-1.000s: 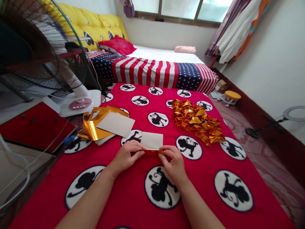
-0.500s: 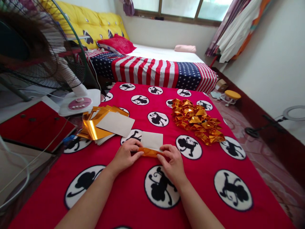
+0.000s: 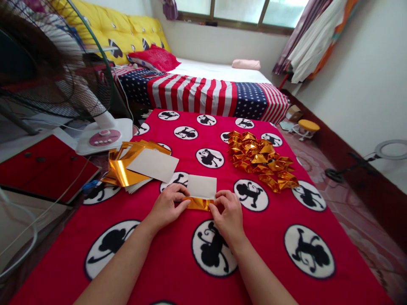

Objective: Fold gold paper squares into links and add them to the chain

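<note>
Between my hands a sheet of gold foil paper (image 3: 201, 187) lies on the red cloth, its pale back facing up and its near edge folded over to show a gold strip. My left hand (image 3: 170, 204) pinches the left end of that fold between thumb and fingers. At the right end, my right hand (image 3: 227, 212) grips the fold the same way. A loose stack of gold foil paper sheets (image 3: 154, 164) rests beyond my left hand, a pale-backed one on top. Several folded gold paper pieces (image 3: 259, 156) sit in rows beyond my right hand.
The table is covered by a red cloth (image 3: 152, 275) with monkey prints. A standing fan (image 3: 104, 127) is at the left, beside a red panel (image 3: 44, 167). Behind the table is a bed (image 3: 203, 93). A small yellow stool (image 3: 308, 125) stands on the floor at right.
The folded gold strip has tilted and now shows brighter and flatter. My right thumb and fingers have shifted slightly along its right end. The view has moved a little.
</note>
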The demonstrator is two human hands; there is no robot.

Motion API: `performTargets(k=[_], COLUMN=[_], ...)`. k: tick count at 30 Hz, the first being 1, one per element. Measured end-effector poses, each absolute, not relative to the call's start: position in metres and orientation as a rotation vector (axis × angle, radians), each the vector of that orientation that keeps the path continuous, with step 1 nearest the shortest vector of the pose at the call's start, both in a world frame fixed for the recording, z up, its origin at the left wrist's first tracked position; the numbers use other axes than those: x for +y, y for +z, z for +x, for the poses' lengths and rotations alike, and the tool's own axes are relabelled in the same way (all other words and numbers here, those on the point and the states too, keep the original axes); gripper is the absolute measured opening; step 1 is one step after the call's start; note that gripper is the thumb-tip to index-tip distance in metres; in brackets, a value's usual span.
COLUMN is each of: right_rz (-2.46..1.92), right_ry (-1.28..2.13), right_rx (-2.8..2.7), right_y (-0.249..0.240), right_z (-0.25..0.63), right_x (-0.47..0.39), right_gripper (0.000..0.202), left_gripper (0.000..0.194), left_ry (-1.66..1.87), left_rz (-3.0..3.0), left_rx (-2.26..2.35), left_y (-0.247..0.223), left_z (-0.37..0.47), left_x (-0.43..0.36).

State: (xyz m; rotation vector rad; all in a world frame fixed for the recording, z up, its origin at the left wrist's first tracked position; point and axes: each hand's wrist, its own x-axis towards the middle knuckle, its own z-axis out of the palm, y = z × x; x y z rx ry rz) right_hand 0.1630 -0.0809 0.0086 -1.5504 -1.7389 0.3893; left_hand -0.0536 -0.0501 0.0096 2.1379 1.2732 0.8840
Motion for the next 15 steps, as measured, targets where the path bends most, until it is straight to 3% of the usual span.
performTargets(k=[15], right_rz=[-1.539], right_ry=[0.348], right_rx=[-1.731], right_y=[0.0064], right_z=[0.1633], right_x=[-0.0817], right_gripper=[0.018], left_gripper=[0.024], left_ry=[0.954], left_rz=[2.108], left_rx=[1.375], left_y=[0.0041], left_z=[-0.0524], left_x=[-0.0491])
